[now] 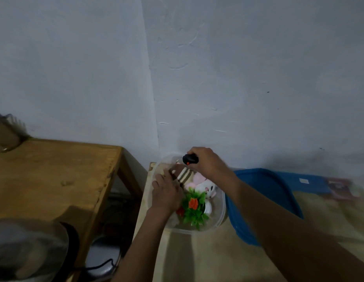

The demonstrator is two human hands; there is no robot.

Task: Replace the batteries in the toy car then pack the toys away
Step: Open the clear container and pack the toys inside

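In the head view, a clear plastic container (220, 210) is seen in the lower middle of the frame, set on a pale surface (197, 255) against the wall corner. Several toys are packed inside it: a brown-and-cream striped plush (184, 175), a pink-and-white plush (205, 187) just right of that, and a green plastic plant with orange flowers (194, 208) toward the container's near side.

The right hand (207, 162) is held over the far rim of the container, its fingers curled closed around a small black object with an orange spot (190, 159); whether this is the toy car cannot be told, as most of it is hidden by the fingers. The left hand (167, 193) is placed inside the container at its left side, palm down on the contents, fingers loosely spread; whether anything is gripped beneath it cannot be told.

A blue lid (264, 198) is seen lying just right of the container. A wooden table (55, 171) fills the left of the frame, with blurred metal items at the lower left corner.
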